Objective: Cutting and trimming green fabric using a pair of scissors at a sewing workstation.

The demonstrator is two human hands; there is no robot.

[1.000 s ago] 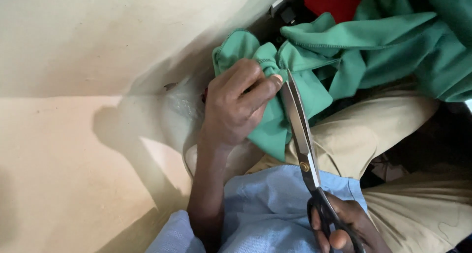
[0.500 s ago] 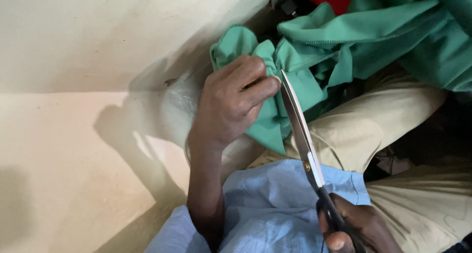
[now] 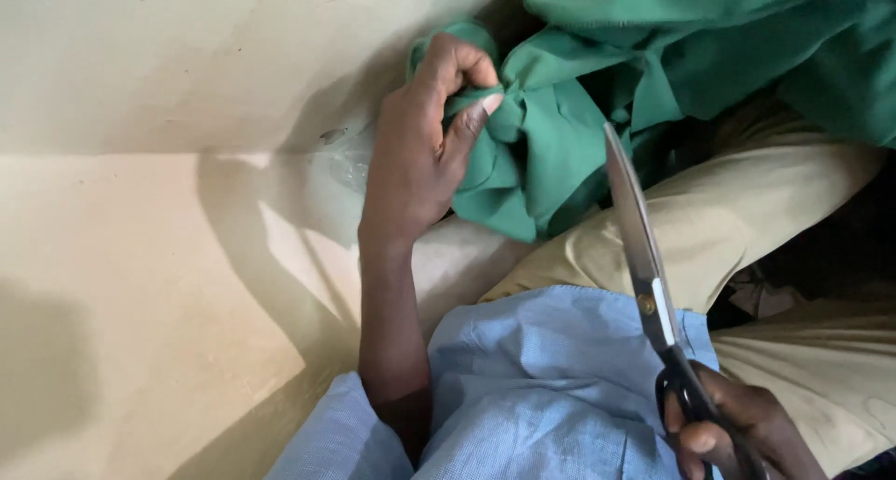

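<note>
My left hand (image 3: pixel 420 149) pinches a bunched fold of green cloth (image 3: pixel 560 135) between thumb and fingers, near the top middle of the view. The cloth spreads up and to the right over my lap. My right hand (image 3: pixel 737 433), at the bottom right, grips the black handles of large steel scissors (image 3: pixel 644 275). The blades point up toward the cloth with their tip just right of the held fold, and look closed together. I cannot tell whether the tip touches the cloth.
A pale beige wall and floor (image 3: pixel 140 256) fill the left half. My tan trousers (image 3: pixel 747 219) and light blue shirt (image 3: pixel 551 387) lie beneath the scissors. More green cloth (image 3: pixel 775 51) is heaped at the top right.
The scissors have pulled to the right, away from my left hand and the fold. My left hand has shifted its pinch on the green cloth and lifted the fold slightly.
</note>
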